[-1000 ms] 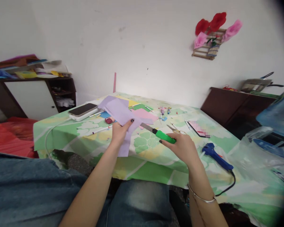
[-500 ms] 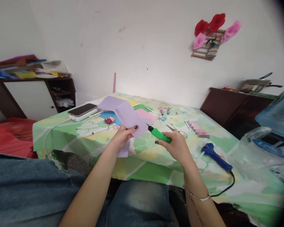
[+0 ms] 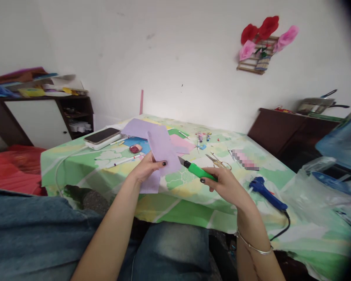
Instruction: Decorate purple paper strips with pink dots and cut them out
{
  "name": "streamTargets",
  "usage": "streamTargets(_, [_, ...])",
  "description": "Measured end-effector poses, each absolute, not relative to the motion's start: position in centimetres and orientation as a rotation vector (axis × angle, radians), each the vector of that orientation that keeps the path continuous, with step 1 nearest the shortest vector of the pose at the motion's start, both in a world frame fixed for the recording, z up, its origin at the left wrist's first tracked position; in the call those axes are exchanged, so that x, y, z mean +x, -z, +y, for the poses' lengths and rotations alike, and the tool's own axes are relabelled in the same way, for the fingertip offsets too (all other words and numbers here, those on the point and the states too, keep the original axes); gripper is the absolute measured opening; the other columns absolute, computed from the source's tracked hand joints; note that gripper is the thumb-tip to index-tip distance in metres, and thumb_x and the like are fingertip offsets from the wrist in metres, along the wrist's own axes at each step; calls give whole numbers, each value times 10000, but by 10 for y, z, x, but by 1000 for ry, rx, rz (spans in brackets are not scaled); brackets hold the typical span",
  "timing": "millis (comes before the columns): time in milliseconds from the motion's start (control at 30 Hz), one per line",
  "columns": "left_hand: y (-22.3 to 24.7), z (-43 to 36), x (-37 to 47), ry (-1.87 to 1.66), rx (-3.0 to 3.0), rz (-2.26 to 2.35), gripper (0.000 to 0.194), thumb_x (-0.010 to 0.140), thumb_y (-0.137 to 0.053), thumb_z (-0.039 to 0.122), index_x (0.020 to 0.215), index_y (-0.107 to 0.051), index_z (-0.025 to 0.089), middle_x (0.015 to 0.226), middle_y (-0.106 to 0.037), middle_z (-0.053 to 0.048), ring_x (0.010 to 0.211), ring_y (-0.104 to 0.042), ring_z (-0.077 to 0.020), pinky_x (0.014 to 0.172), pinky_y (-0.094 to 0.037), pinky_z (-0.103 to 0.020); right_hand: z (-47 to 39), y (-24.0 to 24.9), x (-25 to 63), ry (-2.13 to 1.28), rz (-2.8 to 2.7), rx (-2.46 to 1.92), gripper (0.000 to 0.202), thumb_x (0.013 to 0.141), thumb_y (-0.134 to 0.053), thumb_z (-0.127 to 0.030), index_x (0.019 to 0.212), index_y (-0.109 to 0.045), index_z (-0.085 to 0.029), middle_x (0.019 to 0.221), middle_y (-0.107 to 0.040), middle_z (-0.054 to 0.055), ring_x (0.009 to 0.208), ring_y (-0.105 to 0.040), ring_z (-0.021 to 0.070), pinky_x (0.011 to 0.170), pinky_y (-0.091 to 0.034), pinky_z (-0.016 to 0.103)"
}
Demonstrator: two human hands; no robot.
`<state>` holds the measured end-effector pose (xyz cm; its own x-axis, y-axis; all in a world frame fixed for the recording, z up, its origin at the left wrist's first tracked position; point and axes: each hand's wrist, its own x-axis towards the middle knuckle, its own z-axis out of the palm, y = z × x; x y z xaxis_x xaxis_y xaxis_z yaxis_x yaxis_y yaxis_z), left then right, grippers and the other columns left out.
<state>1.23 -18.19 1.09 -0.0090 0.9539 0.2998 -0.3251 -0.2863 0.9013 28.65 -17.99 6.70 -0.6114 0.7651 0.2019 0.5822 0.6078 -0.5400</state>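
My left hand pinches a sheet of purple paper above the table's near part, thumb on top. In my right hand is a green utility knife, its blade pointing left at the right edge of the held paper. Whether the blade touches the paper I cannot tell. Below my left hand, another purple piece lies at the table's near edge. Behind are a larger purple sheet, a pink sheet and a blue sheet.
Gold-handled scissors lie beyond my right hand. A blue glue gun with a black cord rests at the right, beside a clear plastic bag. At the left are a phone, a red rounded object and a white pen.
My right hand with the knife has moved slightly right and down. My left hand has shifted a little left, and the held paper is turned more upright.
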Motion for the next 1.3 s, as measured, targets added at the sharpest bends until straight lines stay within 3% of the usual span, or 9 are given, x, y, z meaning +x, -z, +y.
streamTargets(267, [-9, -181, 20, -1469, 1182, 751, 455, 576, -815, 210, 1001, -661, 164, 1013, -709, -96, 914, -655, -246, 767, -514, -330, -187, -66, 275, -608, -2349, -1155, 184, 819, -550, -328, 699, -520, -191, 548, -528, -45, 524, -613, 139, 551, -376, 245])
streamTargets(367, [-8, -180, 23, -1481, 1141, 733, 408, 596, -804, 225, 972, -666, 151, 967, -718, -105, 906, -663, -254, 787, -516, -347, -190, -64, 269, -681, -2300, -1162, 213, 792, -584, -315, 671, -451, -201, 531, -490, -59, 524, -631, 146, 517, -374, 233])
streamTargets(533, [-9, -180, 21, -1613, 1021, 709, 457, 495, -838, 173, 917, -662, 173, 894, -728, -72, 857, -674, -240, 778, -524, -330, -190, -60, 265, -679, -2291, -1104, 179, 802, -572, -294, 702, -456, -202, 554, -456, -66, 520, -620, 135, 514, -370, 229])
streamTargets(700, [-14, -175, 21, -1827, 854, 707, 312, 629, -789, 341, 879, -647, 220, 876, -722, -14, 802, -667, -184, 752, -538, -295, -191, -57, 258, -573, -2300, -1082, 188, 795, -585, -305, 698, -461, -203, 582, -442, -51, 548, -582, 136, 508, -363, 231])
streamTargets(933, [-17, -169, 26, -2026, 741, 738, 307, 590, -813, 306, 836, -646, 227, 823, -723, 16, 812, -662, -165, 795, -527, -283, -197, -48, 242, -529, -2326, -1067, 175, 828, -542, -292, 745, -411, -210, 633, -510, -30, 578, -605, 148, 525, -384, 236])
streamTargets(1100, [-18, -171, 24, -2029, 796, 771, 358, 551, -830, 315, 840, -666, 181, 797, -725, -32, 825, -665, -201, 811, -519, -331, -203, -47, 243, -864, -2363, -973, 130, 868, -468, -273, 819, -359, -224, 628, -594, -43, 490, -623, 135, 496, -418, 227])
streamTargets(1300, [-17, -170, 22, -2085, 951, 804, 319, 611, -799, 350, 847, -671, 177, 866, -725, -46, 849, -654, -193, 803, -496, -300, -210, -57, 247, -1041, -2353, -928, 165, 849, -505, -278, 799, -357, -225, 620, -623, -43, 471, -638, 145, 453, -411, 219])
